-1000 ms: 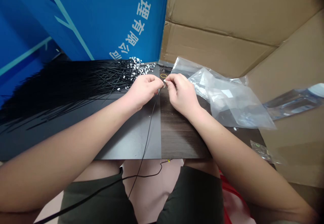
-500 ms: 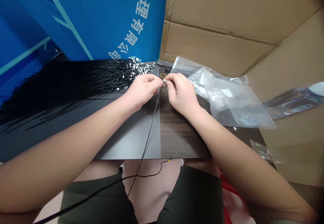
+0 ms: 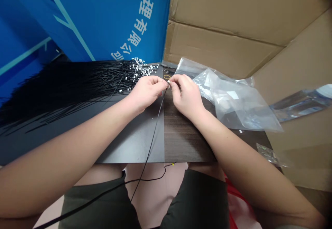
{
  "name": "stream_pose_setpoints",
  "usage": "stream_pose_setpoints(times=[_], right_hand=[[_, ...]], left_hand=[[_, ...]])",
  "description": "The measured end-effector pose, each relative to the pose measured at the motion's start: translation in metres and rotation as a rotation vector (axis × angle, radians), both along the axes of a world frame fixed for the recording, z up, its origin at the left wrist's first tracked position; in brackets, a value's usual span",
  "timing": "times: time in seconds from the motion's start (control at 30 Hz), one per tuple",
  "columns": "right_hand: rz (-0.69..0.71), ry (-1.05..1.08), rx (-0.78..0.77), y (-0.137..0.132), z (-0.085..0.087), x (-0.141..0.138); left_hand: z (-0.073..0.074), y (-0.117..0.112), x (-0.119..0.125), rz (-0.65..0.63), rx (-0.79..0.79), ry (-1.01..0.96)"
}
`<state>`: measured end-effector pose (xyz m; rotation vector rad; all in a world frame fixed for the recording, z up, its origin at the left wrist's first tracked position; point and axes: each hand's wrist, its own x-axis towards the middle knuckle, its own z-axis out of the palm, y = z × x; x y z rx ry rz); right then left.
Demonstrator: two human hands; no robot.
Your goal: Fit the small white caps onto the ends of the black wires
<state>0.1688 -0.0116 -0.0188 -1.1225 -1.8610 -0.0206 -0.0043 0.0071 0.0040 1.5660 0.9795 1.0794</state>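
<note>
I sit at a dark wood-grain counter [image 3: 186,139], my left hand [image 3: 146,94] and right hand [image 3: 185,96] raised and meeting toward its far side, near the middle. My right grip is clenched, finger and thumb pinching a small pale connector [image 3: 168,83] at the tip of a thin black wire [image 3: 155,132]. My left grip curls closed against it, but my fingers hide whether it holds the wire or the connector, so I cannot tell. The wire drops from my hands, over the near edge of the counter and down across my dark shorts [image 3: 197,201]. To my left lies a wide fanned pile of black wires [image 3: 77,91], tipped with small white connectors at the ends toward my hands. To my right are crumpled clear plastic bags [image 3: 233,97]. As I judge it, the tiny connector could slip from my fingertips and vanish among the pile, or the hanging wire could tug it loose if its weight or a snag at my knees pulls.
</note>
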Motion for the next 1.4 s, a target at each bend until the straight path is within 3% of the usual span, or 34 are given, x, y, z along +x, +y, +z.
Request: stream_pose_setpoints(times=[0.87, 1.4], right_hand=[[0.015, -0.072, 0.018, -0.0014, -0.0001, 0.0017], [-0.002, -0.130, 0.060, -0.0002, -0.0017, 0.0028]], left_hand=[[0.0046, -0.0032, 0.0050, -0.014, -0.174, -0.130], [0.0038, -0.0018, 0.0060, -0.026, -0.199, -0.160]])
